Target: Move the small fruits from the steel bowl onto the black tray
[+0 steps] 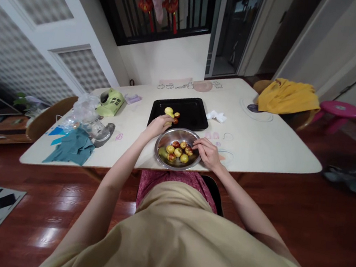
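Note:
A round stainless steel bowl [158,155] stands at the near edge of the table and holds several yellow-green and red-brown jujubes [178,152]. Behind it lies a black rectangular tray [194,113] with a small group of jujubes [168,111] on its left part. My left hand [159,126] reaches over the tray's near edge, its bent fingers closed around a jujube partly hidden under them. At the bowl's right side, my right hand [208,152] has its fingers over the rim, closed on it; the fingertips reach just inside.
A crumpled white tissue [216,116] lies right of the tray. On the left are a green package [111,102], clear plastic bags [86,108] and a teal cloth [73,147]. A yellow garment [288,97] hangs over a chair at the right, near a pink stool [340,109].

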The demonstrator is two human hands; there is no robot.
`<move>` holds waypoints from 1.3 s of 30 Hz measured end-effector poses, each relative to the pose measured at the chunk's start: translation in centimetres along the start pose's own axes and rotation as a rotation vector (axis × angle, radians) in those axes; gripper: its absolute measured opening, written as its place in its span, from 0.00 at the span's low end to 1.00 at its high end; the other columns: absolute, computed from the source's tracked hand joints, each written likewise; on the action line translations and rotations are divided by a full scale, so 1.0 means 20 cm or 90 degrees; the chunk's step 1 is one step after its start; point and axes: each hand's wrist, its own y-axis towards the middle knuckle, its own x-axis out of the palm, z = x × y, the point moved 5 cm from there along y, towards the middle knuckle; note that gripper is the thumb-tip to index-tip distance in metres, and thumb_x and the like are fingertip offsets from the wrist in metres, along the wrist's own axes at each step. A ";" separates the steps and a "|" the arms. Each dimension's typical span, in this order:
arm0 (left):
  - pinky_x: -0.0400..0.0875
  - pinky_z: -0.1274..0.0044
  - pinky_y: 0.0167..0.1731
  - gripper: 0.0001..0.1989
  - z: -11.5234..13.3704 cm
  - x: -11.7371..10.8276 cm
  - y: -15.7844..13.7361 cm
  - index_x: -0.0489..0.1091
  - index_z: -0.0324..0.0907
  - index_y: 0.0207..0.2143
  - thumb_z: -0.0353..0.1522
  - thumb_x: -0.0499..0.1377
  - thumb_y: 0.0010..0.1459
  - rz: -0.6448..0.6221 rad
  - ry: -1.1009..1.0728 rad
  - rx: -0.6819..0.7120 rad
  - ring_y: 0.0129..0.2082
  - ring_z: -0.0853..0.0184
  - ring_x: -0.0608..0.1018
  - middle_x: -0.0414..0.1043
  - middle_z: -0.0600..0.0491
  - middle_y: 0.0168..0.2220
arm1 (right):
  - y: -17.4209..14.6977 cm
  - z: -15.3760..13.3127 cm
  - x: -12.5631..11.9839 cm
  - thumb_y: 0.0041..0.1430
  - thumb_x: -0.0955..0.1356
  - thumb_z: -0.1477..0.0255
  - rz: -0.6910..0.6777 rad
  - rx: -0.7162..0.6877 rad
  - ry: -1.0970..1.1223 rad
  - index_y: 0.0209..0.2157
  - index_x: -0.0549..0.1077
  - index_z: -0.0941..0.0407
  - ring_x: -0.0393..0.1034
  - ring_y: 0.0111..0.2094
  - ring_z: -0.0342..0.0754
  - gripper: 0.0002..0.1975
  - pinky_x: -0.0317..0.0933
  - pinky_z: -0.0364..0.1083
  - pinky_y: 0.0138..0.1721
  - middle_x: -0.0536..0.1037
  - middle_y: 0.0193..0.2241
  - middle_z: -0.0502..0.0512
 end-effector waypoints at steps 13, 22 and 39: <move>0.76 0.66 0.56 0.18 -0.11 0.20 0.20 0.78 0.38 0.52 0.19 0.59 0.62 -0.123 0.173 0.026 0.58 0.54 0.77 0.76 0.40 0.57 | 0.00 -0.01 0.00 0.78 0.58 0.66 0.002 -0.014 -0.006 0.34 0.79 0.54 0.76 0.41 0.52 0.23 0.72 0.54 0.44 0.81 0.38 0.59; 0.78 0.69 0.47 0.15 -0.12 0.23 0.26 0.79 0.39 0.48 0.22 0.60 0.60 -0.110 0.154 0.021 0.50 0.56 0.80 0.76 0.43 0.51 | 0.00 -0.01 0.00 0.78 0.58 0.66 0.005 -0.025 -0.014 0.33 0.79 0.53 0.76 0.41 0.52 0.23 0.72 0.54 0.43 0.81 0.37 0.58; 0.79 0.69 0.51 0.14 0.43 -0.05 -0.28 0.79 0.41 0.51 0.32 0.67 0.62 -0.005 -0.190 0.090 0.48 0.61 0.82 0.80 0.46 0.48 | 0.01 -0.02 0.00 0.78 0.58 0.66 0.000 -0.017 -0.005 0.34 0.79 0.53 0.76 0.41 0.52 0.23 0.72 0.54 0.44 0.81 0.37 0.58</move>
